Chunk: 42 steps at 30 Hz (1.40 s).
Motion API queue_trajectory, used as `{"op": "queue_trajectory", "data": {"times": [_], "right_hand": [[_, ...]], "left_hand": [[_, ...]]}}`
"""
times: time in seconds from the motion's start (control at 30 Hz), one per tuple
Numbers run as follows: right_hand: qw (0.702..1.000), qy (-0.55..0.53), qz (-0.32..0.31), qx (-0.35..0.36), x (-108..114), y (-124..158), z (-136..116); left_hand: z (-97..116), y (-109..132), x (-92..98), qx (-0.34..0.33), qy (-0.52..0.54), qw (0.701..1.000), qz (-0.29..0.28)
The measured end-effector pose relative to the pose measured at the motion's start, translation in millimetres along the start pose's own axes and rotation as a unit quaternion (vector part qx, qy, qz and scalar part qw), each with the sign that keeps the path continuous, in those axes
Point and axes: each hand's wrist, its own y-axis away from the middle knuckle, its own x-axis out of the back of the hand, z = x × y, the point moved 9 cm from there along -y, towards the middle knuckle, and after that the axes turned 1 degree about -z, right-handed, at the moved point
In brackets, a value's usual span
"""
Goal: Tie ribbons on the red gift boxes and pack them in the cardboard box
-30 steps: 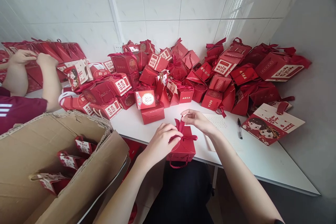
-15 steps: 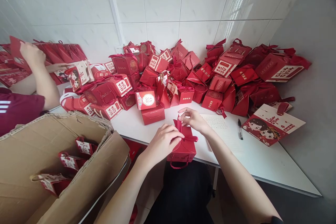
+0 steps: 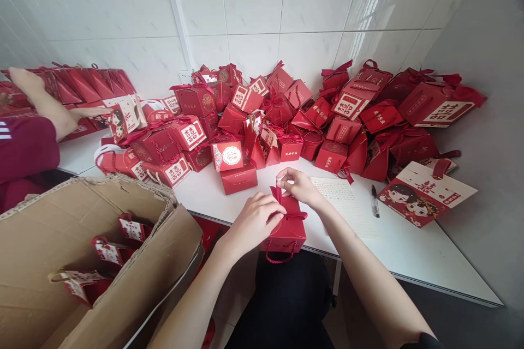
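A red gift box with a twisted rope handle stands at the table's front edge, directly before me. Across its top runs a red ribbon, with one loose end out to the right. My right hand pinches an upright length of that ribbon between thumb and fingertips at the back of the box. Over the box's left side, my left hand has its fingers bent together at the middle of the ribbon. The fingers hide part of the ribbon there, and whether a knot lies beneath them is unclear.
Finished-looking red boxes are heaped along the wall. A cardboard carton holding several small boxes stands at left. On the right are a written sheet, a black pen and a flat printed box. A co-worker's arm reaches in at far left.
My hands stay nearly in place, with the ribbon's upright part shifting slightly left. The co-worker's hand has moved left, and the red piece it held up is no longer seen raised.
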Motion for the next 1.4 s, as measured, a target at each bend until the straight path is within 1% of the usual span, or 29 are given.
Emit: {"op": "queue_trajectory", "data": {"times": [0.23, 0.4, 0.5, 0.53, 0.6, 0.67, 0.73, 0.77, 0.8, 0.87, 0.93, 1.1, 1.27, 1.33, 1.4], "right_hand": [[0.999, 0.028, 0.014, -0.008, 0.6, -1.7, 4.1], [0.998, 0.068, -0.005, -0.013, -3.8, -6.8, 7.4], [0.996, 0.09, -0.002, -0.016, 3.6, -3.4, 6.0], [0.995, 0.097, 0.015, -0.01, 10.0, 0.8, 3.7], [0.991, 0.116, 0.072, 0.005, 27.3, 15.9, -2.8], [0.981, 0.147, 0.124, 0.006, 41.6, 38.2, -7.0], [0.974, 0.184, 0.129, -0.027, 44.7, 61.2, -4.2], [0.972, 0.197, 0.115, -0.047, 42.2, 71.3, -1.0], [0.972, 0.205, 0.099, -0.063, 38.3, 80.1, 2.0], [0.974, 0.201, 0.067, -0.075, 28.7, 92.2, 5.8], [0.981, 0.179, 0.044, -0.067, 20.2, 96.6, 7.2], [0.996, 0.058, 0.022, -0.059, 10.1, 89.2, 16.3], [0.997, -0.049, 0.011, -0.052, 4.4, 83.5, 26.5], [0.997, -0.053, 0.01, -0.051, 5.3, 84.1, 28.7], [0.998, -0.019, 0.011, -0.06, 9.3, 85.9, 31.8]], "left_hand": [[-1.0, -0.3, -0.7, -0.004, -0.005, 1.0, 0.002], [-3.6, -0.7, -1.1, 0.014, -0.001, 1.0, -0.002], [-4.4, 0.4, -1.2, 0.021, 0.006, 1.0, -0.004], [-4.4, 1.0, -0.7, 0.02, 0.014, 1.0, -0.002], [-5.3, 3.0, 1.7, 0.02, 0.044, 0.999, 0.012], [-10.5, 6.6, 7.1, 0.037, 0.085, 0.995, 0.049], [-24.1, 13.5, 14.3, 0.096, 0.116, 0.983, 0.108], [-32.8, 18.1, 15.6, 0.138, 0.125, 0.974, 0.128], [-40.9, 22.8, 14.1, 0.181, 0.133, 0.965, 0.134], [-51.9, 29.9, 5.2, 0.246, 0.149, 0.952, 0.107], [-54.2, 32.5, -4.0, 0.265, 0.173, 0.946, 0.072], [-52.5, 30.0, -12.5, 0.235, 0.255, 0.936, 0.055], [-54.7, 24.7, -21.3, 0.196, 0.332, 0.923, 0.011], [-57.9, 24.0, -21.7, 0.192, 0.346, 0.918, 0.005], [-61.1, 25.4, -20.1, 0.198, 0.355, 0.914, 0.014]]}}
